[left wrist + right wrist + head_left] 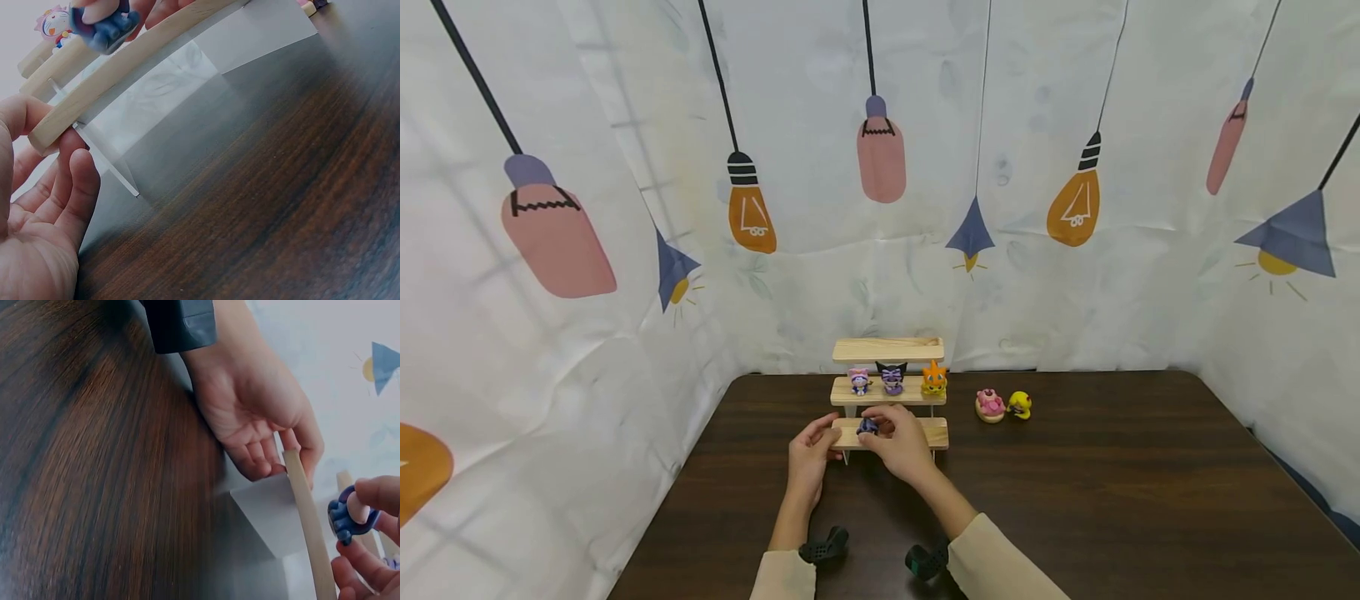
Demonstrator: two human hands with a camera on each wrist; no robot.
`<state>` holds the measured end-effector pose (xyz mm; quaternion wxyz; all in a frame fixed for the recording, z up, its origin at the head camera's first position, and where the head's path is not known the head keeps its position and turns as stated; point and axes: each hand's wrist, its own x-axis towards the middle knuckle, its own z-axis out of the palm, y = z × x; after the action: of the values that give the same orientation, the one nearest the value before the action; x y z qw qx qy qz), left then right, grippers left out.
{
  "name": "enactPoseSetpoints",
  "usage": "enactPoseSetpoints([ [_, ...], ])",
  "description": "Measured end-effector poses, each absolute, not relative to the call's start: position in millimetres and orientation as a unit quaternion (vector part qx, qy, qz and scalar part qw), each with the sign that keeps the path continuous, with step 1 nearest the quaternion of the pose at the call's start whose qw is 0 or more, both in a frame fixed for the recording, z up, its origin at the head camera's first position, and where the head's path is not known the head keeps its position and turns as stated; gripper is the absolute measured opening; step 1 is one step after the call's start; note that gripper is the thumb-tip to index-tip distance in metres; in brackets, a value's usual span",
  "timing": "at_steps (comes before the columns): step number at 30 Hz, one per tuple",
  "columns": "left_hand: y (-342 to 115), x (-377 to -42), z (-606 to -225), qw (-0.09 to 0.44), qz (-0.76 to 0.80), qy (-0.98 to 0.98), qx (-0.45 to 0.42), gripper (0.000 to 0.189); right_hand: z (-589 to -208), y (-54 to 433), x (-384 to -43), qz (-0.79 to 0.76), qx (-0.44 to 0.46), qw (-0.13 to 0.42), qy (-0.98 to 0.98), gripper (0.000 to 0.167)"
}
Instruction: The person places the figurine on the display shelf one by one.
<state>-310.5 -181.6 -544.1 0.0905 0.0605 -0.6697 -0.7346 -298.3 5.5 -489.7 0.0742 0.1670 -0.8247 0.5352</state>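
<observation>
A curtained-off booth, it seems, whether in a home or a studio cannot be told: creased white fabric (808, 304) printed with pendant lamps (972, 229) and light bulbs (752, 218) spans the upper frame and both sides, enclosing the dark wood-grain table (1112, 500) at lower centre.

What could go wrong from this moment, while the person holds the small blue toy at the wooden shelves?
The right hand only pinches the small blue toy, so it might slip and fall.

The left hand grips one end of the lowest shelf; a careless pull there could perhaps topple the three toys standing on the middle shelf.
</observation>
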Motion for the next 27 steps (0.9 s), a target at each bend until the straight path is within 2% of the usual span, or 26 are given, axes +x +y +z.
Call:
enactPoseSetpoints([
  [27, -181.2, -309.5, -543.5, 0.093, -0.739, -0.665, 0.053, 0.032, -487.2, -17.1, -298.5, 0.454, 0.109, 0.110, -0.878, 0.028],
])
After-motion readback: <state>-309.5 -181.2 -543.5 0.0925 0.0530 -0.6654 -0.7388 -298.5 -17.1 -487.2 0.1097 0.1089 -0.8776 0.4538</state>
